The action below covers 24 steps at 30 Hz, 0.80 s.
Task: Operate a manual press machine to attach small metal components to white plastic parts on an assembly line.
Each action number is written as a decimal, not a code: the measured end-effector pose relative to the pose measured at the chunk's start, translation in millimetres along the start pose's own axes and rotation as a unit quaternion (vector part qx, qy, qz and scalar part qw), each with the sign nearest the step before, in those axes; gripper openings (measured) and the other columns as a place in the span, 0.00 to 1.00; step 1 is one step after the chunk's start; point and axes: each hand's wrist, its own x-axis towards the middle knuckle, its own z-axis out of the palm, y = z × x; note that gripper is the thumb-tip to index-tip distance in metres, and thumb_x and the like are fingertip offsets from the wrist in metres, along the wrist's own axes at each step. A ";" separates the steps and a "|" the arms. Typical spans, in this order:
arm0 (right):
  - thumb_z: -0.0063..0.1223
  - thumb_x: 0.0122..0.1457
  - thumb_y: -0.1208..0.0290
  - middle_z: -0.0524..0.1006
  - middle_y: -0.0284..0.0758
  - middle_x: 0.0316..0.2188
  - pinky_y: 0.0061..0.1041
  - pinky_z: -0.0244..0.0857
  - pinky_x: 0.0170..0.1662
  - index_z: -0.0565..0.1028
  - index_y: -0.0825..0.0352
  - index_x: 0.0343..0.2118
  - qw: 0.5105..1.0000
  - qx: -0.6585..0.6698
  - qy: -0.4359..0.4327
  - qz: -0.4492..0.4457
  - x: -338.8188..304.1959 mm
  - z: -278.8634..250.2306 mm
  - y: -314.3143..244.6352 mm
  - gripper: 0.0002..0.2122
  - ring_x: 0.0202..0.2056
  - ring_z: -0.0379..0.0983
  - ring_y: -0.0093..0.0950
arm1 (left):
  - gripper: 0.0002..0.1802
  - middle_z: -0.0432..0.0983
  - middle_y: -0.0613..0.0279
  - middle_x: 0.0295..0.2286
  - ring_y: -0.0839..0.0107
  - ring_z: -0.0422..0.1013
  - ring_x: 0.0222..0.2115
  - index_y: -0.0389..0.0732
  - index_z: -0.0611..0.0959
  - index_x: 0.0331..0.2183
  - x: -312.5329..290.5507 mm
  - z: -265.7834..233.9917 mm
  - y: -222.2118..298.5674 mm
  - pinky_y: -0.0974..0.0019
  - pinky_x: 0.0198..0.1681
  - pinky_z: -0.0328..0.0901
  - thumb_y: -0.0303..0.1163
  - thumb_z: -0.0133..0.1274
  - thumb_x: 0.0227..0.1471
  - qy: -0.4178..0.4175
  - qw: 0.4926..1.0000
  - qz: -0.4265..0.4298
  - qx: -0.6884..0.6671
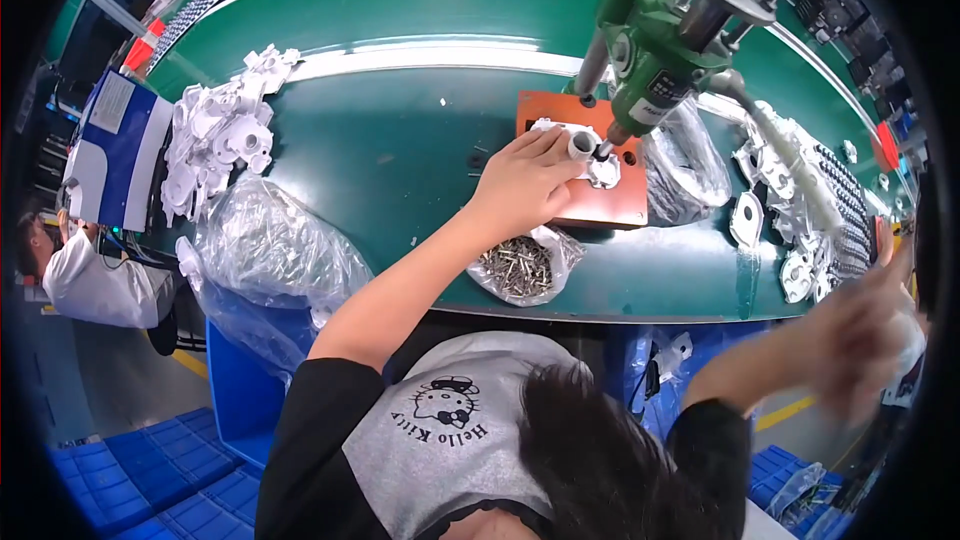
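Left hand [525, 180] lies flat, fingers pressing a white moulded plastic part [590, 155] onto the orange fixture plate [610, 200]; its grey tube end stands at the fingertips' 2 o'clock, under the green press tool [650, 50]. Right hand [860, 340], at 4 o'clock, is blurred, probably empty. Bagged metal pins [520, 265] sit near the wrist.

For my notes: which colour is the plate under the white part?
Orange plate, head view.

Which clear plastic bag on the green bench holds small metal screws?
The small open bag of screws below the left hand; the other bags hold no screws.
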 end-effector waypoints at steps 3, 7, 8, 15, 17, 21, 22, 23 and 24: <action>0.44 0.45 0.62 0.63 0.26 0.15 0.38 0.48 0.48 0.58 0.58 0.12 0.881 0.325 -0.068 0.338 -68.3 -97.9 -119.5 0.12 0.20 0.58 0.26 | 0.16 0.72 0.55 0.44 0.59 0.65 0.49 0.46 0.80 0.36 -0.6 -7.5 17.2 0.57 0.53 0.60 0.26 0.49 0.40 -0.031 0.998 0.017 -0.050; 0.44 0.45 0.64 0.60 0.27 0.13 0.39 0.46 0.50 0.58 0.58 0.10 0.879 0.343 -0.039 0.328 -58.4 -87.4 -120.3 0.13 0.20 0.58 0.27 | 0.17 0.71 0.52 0.44 0.57 0.64 0.49 0.42 0.78 0.38 -7.3 -0.8 8.5 0.56 0.53 0.60 0.28 0.48 0.41 -0.036 0.997 0.049 -0.040; 0.43 0.46 0.64 0.59 0.27 0.12 0.39 0.45 0.52 0.58 0.59 0.10 0.870 0.399 -0.073 0.279 -47.0 -80.6 -101.4 0.13 0.20 0.58 0.28 | 0.19 0.70 0.52 0.44 0.57 0.65 0.49 0.40 0.76 0.41 -10.0 -0.7 6.9 0.56 0.53 0.60 0.29 0.49 0.42 -0.034 0.998 0.012 -0.048; 0.41 0.57 0.72 0.68 0.44 0.48 0.25 0.59 0.51 0.60 0.67 0.55 0.719 0.595 0.042 0.356 54.4 86.2 1.7 0.21 0.44 0.68 0.28 | 0.30 0.56 0.43 0.54 0.48 0.51 0.56 0.39 0.71 0.47 7.1 -1.2 -25.2 0.55 0.58 0.49 0.39 0.57 0.40 -0.030 0.997 -0.057 -0.037; 0.46 0.53 0.70 0.68 0.40 0.47 0.24 0.54 0.51 0.55 0.64 0.59 0.713 0.505 -0.012 0.486 47.6 125.1 21.5 0.29 0.45 0.65 0.28 | 0.26 0.65 0.45 0.48 0.52 0.60 0.51 0.43 0.75 0.42 19.9 -0.3 -23.5 0.57 0.53 0.57 0.41 0.58 0.38 -0.054 0.998 0.032 -0.014; 0.42 0.59 0.70 0.67 0.41 0.52 0.24 0.54 0.53 0.64 0.72 0.51 0.827 0.186 -0.386 0.365 -74.1 127.5 93.6 0.18 0.52 0.63 0.33 | 0.21 0.72 0.58 0.30 0.60 0.70 0.35 0.45 0.76 0.32 43.0 -28.9 -6.9 0.56 0.37 0.65 0.48 0.56 0.36 -0.173 0.980 0.064 -0.071; 0.41 0.59 0.71 0.67 0.41 0.52 0.25 0.53 0.55 0.64 0.72 0.51 0.780 0.333 -0.287 0.446 -68.3 110.8 42.9 0.18 0.53 0.61 0.32 | 0.21 0.72 0.57 0.30 0.59 0.70 0.35 0.46 0.76 0.32 36.6 -32.3 -9.5 0.56 0.37 0.65 0.49 0.55 0.37 -0.173 0.983 0.029 -0.053; 0.41 0.59 0.71 0.66 0.41 0.52 0.27 0.54 0.54 0.65 0.73 0.51 0.827 0.286 -0.170 0.453 -47.2 84.9 -15.1 0.18 0.53 0.61 0.32 | 0.21 0.73 0.57 0.31 0.59 0.71 0.35 0.46 0.76 0.32 31.7 -35.4 -9.1 0.55 0.36 0.65 0.50 0.54 0.38 -0.175 0.984 0.001 -0.041; 0.40 0.60 0.70 0.68 0.41 0.50 0.27 0.55 0.54 0.66 0.74 0.50 0.845 0.230 -0.160 0.455 -77.9 54.1 -7.7 0.18 0.52 0.63 0.31 | 0.21 0.73 0.56 0.30 0.58 0.71 0.34 0.45 0.76 0.33 32.0 -35.0 -4.7 0.56 0.36 0.65 0.49 0.53 0.39 -0.156 0.986 -0.010 -0.052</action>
